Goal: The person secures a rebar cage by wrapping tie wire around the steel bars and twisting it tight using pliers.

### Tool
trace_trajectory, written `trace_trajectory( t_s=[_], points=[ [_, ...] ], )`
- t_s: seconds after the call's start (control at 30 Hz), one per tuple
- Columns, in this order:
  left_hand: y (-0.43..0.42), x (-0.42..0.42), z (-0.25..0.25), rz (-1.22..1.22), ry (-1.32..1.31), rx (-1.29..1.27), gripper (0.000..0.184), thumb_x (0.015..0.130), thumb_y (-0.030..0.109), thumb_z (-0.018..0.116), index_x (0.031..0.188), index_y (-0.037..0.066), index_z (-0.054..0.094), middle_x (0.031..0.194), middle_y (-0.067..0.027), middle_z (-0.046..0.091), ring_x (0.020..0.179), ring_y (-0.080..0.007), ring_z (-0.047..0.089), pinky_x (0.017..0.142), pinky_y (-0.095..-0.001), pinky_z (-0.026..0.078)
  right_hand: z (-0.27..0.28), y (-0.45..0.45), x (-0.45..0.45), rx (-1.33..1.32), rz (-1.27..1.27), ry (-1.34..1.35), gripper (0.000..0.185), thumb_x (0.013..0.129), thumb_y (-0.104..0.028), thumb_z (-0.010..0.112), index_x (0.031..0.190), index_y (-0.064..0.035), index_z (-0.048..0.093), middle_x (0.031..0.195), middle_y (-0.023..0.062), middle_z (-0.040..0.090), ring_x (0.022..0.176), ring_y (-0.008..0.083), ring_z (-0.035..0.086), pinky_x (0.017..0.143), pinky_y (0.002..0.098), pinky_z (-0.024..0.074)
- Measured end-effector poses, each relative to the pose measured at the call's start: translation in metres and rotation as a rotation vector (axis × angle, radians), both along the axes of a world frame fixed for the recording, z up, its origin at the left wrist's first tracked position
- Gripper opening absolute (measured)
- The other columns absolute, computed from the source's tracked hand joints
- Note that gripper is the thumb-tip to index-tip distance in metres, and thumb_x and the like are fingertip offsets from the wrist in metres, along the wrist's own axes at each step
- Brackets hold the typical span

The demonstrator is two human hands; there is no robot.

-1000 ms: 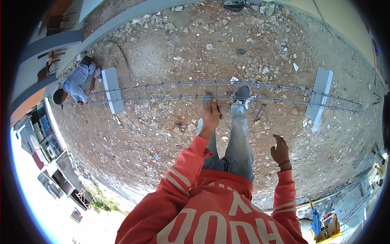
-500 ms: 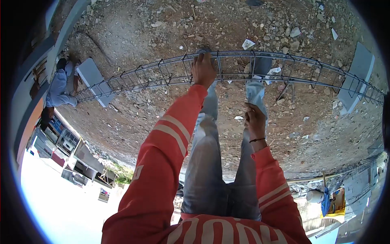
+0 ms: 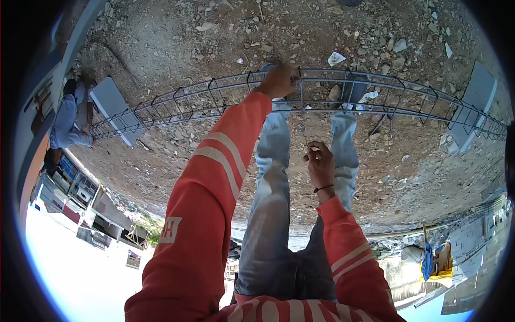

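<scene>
A long rebar cage (image 3: 182, 114), with thin bars and square stirrups, runs across the view in front of my shoes. My left hand (image 3: 280, 80) is closed on its upper bar beside a stirrup, fingers curled over. My right hand (image 3: 321, 163), with a dark band at the wrist, is raised between the cage and my body. Its fingers are pinched on what looks like a thin wire (image 3: 306, 138), which points toward the cage. The hand is apart from the bars. My jeans legs (image 3: 273, 182) show beneath the arms.
Grey blocks support the cage at the left (image 3: 115, 110) and right (image 3: 475, 104). Another person (image 3: 72, 121) crouches by its left end. Stones and white scraps (image 3: 336, 58) litter the dirt ground (image 3: 177, 48). A blue cloth (image 3: 427, 262) hangs near buildings at lower right.
My left hand has shifted slightly right along the upper bar and turned. My right hand has moved left, nearer to the left hand, and the thin wire now shows at its fingertips.
</scene>
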State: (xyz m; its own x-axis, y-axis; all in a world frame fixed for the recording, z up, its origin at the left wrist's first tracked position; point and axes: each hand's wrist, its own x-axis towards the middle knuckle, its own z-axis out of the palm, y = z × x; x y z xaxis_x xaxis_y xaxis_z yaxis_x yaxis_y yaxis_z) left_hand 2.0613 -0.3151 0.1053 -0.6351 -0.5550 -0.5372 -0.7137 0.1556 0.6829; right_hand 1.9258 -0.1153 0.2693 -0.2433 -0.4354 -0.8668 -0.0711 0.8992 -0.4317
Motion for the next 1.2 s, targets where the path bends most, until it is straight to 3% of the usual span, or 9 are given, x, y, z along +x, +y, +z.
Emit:
trace_trajectory(
  t_s=[0.1, 0.4, 0.53, 0.7, 0.83, 0.93, 1.03, 1.1, 1.2],
  points=[
    [-0.021, -0.001, 0.014, 0.044, -0.044, 0.265, 0.027, 0.081, 0.028, 0.072, 0.082, 0.001, 0.073, 0.074, -0.0163, 0.069, 0.070, -0.0318, 0.066, 0.069, -0.0400, 0.051, -0.021, 0.004, 0.003, -0.002, -0.232, -0.105, 0.012, 0.091, -0.009, 0.060, 0.098, -0.0014, 0.065, 0.070, 0.0066, 0.068, 0.064, 0.0137, 0.068, 0.058, 0.0269, 0.0489],
    [-0.028, -0.009, -0.005, 0.135, -0.235, 0.469, 0.030, 0.080, 0.036, 0.078, 0.082, 0.007, 0.078, 0.077, -0.0071, 0.074, 0.062, -0.0168, 0.066, 0.065, -0.0322, 0.051, -0.081, -0.001, 0.018, 0.010, -0.244, -0.028, 0.017, 0.087, -0.013, 0.065, 0.096, 0.0006, 0.071, 0.073, 0.0111, 0.070, 0.066, 0.0169, 0.070, 0.060, 0.0296, 0.0519],
    [-0.029, -0.013, -0.004, 0.270, -0.336, 0.578, 0.030, 0.077, 0.036, 0.081, 0.083, 0.007, 0.078, 0.077, -0.0056, 0.074, 0.066, -0.0155, 0.069, 0.065, -0.0302, 0.053, -0.115, -0.040, 0.042, 0.111, -0.245, 0.087, 0.018, 0.086, -0.016, 0.066, 0.092, 0.0002, 0.072, 0.076, 0.0129, 0.071, 0.066, 0.0189, 0.070, 0.062, 0.0322, 0.0531],
    [-0.022, -0.007, -0.030, 0.143, -0.402, 0.311, 0.035, 0.075, 0.041, 0.082, 0.084, 0.007, 0.078, 0.078, -0.0058, 0.074, 0.070, -0.0144, 0.071, 0.068, -0.0306, 0.055, -0.156, -0.078, 0.060, 0.129, -0.491, 0.107, 0.018, 0.084, -0.021, 0.068, 0.090, -0.0066, 0.077, 0.077, 0.0118, 0.073, 0.067, 0.0224, 0.071, 0.067, 0.0344, 0.0547],
    [-0.023, -0.004, -0.026, 0.181, -0.380, 0.354, 0.037, 0.075, 0.042, 0.082, 0.085, 0.006, 0.078, 0.078, -0.0071, 0.074, 0.069, -0.0139, 0.072, 0.067, -0.0303, 0.055, -0.127, -0.097, 0.069, 0.051, -0.386, 0.275, 0.019, 0.085, -0.016, 0.065, 0.096, -0.0047, 0.076, 0.078, 0.0099, 0.073, 0.065, 0.0149, 0.067, 0.062, 0.0273, 0.0513],
    [-0.029, -0.007, -0.016, 0.188, -0.363, 0.464, 0.037, 0.076, 0.042, 0.081, 0.083, 0.006, 0.078, 0.077, -0.0080, 0.074, 0.068, -0.0137, 0.071, 0.065, -0.0296, 0.055, -0.118, -0.106, 0.074, 0.111, -0.380, 0.345, 0.022, 0.085, -0.023, 0.063, 0.092, -0.0085, 0.077, 0.076, 0.0089, 0.073, 0.072, 0.0224, 0.072, 0.068, 0.0343, 0.0546],
    [-0.030, -0.006, -0.014, 0.312, -0.302, 0.502, 0.046, 0.064, 0.041, 0.089, 0.065, -0.002, 0.070, 0.064, -0.0131, 0.070, 0.061, -0.0219, 0.071, 0.070, -0.0366, 0.056, -0.117, -0.112, 0.080, 0.130, -0.340, 0.432, 0.023, 0.085, -0.020, 0.059, 0.093, -0.0082, 0.077, 0.078, 0.0083, 0.074, 0.075, 0.0216, 0.072, 0.070, 0.0333, 0.0544],
    [-0.030, -0.008, -0.011, 0.460, -0.224, 0.545, 0.038, 0.064, 0.031, 0.091, 0.064, -0.001, 0.071, 0.065, -0.0124, 0.071, 0.058, -0.0200, 0.070, 0.064, -0.0330, 0.056, -0.122, -0.114, 0.083, 0.022, -0.555, 0.400, 0.025, 0.085, -0.016, 0.056, 0.093, -0.0081, 0.077, 0.079, 0.0077, 0.074, 0.075, 0.0204, 0.072, 0.070, 0.0333, 0.0542],
    [-0.036, -0.010, 0.000, 0.427, -0.261, 0.613, 0.026, 0.070, 0.023, 0.088, 0.087, 0.006, 0.078, 0.079, -0.0047, 0.074, 0.067, -0.0148, 0.068, 0.049, -0.0269, 0.046, -0.130, -0.111, 0.087, -0.001, -0.571, 0.416, 0.027, 0.084, -0.013, 0.053, 0.094, -0.0081, 0.077, 0.082, 0.0074, 0.075, 0.073, 0.0191, 0.071, 0.070, 0.0333, 0.0542]
  ],
)
